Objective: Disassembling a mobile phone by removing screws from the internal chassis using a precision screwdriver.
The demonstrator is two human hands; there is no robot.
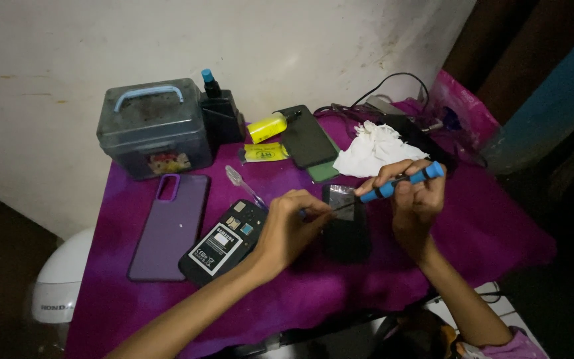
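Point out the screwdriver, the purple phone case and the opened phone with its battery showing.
screwdriver (403,181): head view, on its blue grip.
purple phone case (171,226): head view, middle of its flat back.
opened phone (224,242): head view, on the battery label.

Dim room, white wall (234,40), purple-covered table (486,233)

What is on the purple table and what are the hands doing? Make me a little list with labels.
right hand: holds a blue-handled screwdriver
left hand: pinches near the screwdriver's tip
below the hands: dark phone part
left of it: opened phone showing its battery, purple phone case
at the back: grey box with handle, yellow bottle, white cloth
surface: purple cloth
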